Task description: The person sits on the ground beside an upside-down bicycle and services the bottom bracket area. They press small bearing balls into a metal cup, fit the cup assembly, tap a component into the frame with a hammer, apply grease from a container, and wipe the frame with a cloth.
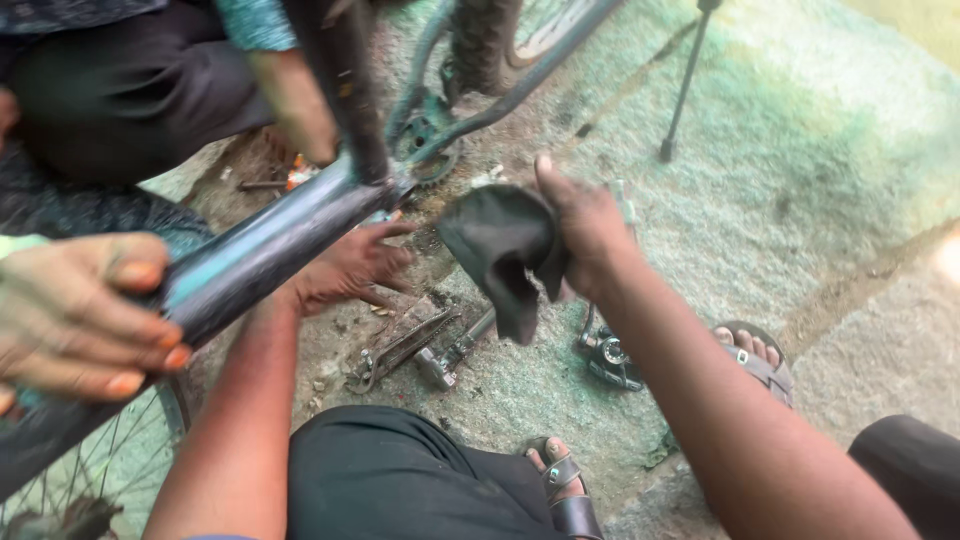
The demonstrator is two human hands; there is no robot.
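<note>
My right hand (pixel 585 225) holds a dark, greasy rag (pixel 500 250) bunched in its fingers, raised above the ground beside the bicycle frame. My left hand (pixel 350 265) reaches under the dark blue-grey frame tube (pixel 265 250), fingers spread near the bottom bracket, holding nothing that I can see. Just beyond the hands sits the crank and sprocket area (pixel 430 150). Another person's hand (pixel 85 315) grips the same tube at the left edge, and a second hand of a person (pixel 305 110) rests near the seat tube.
A chain piece and metal tools (pixel 415 345) lie on the stone ground below my hands. A pedal part (pixel 610 360) lies by my sandalled foot (pixel 755 355). A spoked wheel (pixel 100 470) is at lower left, a stand leg (pixel 685 85) at upper right.
</note>
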